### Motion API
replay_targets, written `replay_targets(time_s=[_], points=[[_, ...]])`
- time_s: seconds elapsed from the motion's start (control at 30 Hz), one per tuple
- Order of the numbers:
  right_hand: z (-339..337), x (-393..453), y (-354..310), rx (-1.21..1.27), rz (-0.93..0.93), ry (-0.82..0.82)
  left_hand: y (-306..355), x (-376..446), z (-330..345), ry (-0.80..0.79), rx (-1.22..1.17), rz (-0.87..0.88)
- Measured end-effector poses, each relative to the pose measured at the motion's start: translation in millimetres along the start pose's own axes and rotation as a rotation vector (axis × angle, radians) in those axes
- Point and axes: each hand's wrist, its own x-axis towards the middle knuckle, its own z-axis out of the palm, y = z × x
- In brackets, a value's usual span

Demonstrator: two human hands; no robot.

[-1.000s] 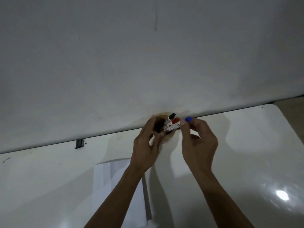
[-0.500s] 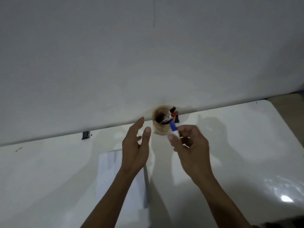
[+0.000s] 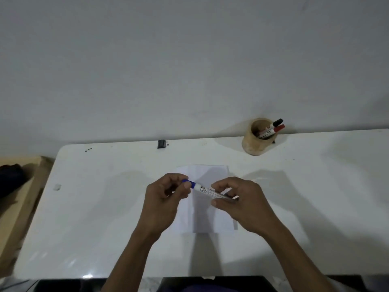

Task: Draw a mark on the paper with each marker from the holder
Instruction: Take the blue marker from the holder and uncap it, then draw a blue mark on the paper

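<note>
A: How much room is there on the table (image 3: 105, 207)?

B: Plenty. The white top is bare to the left and right of the paper (image 3: 210, 218), and its far edge runs along the wall (image 3: 189, 60). The left edge drops off beside a tan surface (image 3: 19, 197). The wooden holder (image 3: 255, 142) stands at the far edge, right of centre, well apart from the hands. A small dark clip (image 3: 161, 143) sits at that same far edge.

A: Where is the blue marker (image 3: 205, 189)?

B: Held above the upper part of the paper, between both hands. Its long axis runs roughly left to right, tilted so the blue cap end is up and left, and the barrel slopes down to the right.

A: And the grip?

B: The left hand (image 3: 162, 201) has its fingers (image 3: 186, 186) curled and pinched on the blue cap. The right hand (image 3: 242, 203) is closed round the white barrel, thumb underneath.

A: What is left in the holder?

B: A black marker (image 3: 276, 122) and a red marker (image 3: 277, 129), both leaning out to the right over the rim.
</note>
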Motion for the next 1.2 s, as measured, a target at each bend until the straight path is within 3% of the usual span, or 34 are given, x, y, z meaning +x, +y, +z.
replay_targets(time_s=[0.17,0.3,0.47,0.6,0.83,0.97,1.2], points=[[20,-9,-15,0.455,0.029,0.168,-9,-11,-44,-0.064,0.087,-0.001],[60,-16,-27,0.872,0.165,0.270,-15,-17,-56,-0.097,0.206,0.062],[100,-23,-26,0.784,0.204,0.280,-23,-19,-67,-0.157,0.180,-0.004],[88,-12,-19,0.755,0.156,0.317,-29,-12,-81,-0.138,0.118,-0.127],[60,9,-11,0.635,0.153,0.346,-51,43,-85,0.144,0.538,-0.010],[63,8,0,0.572,0.173,0.348,-68,85,-82,0.148,0.751,0.025],[72,4,17,0.518,0.212,0.365,-73,118,-87,0.113,0.905,-0.013]])
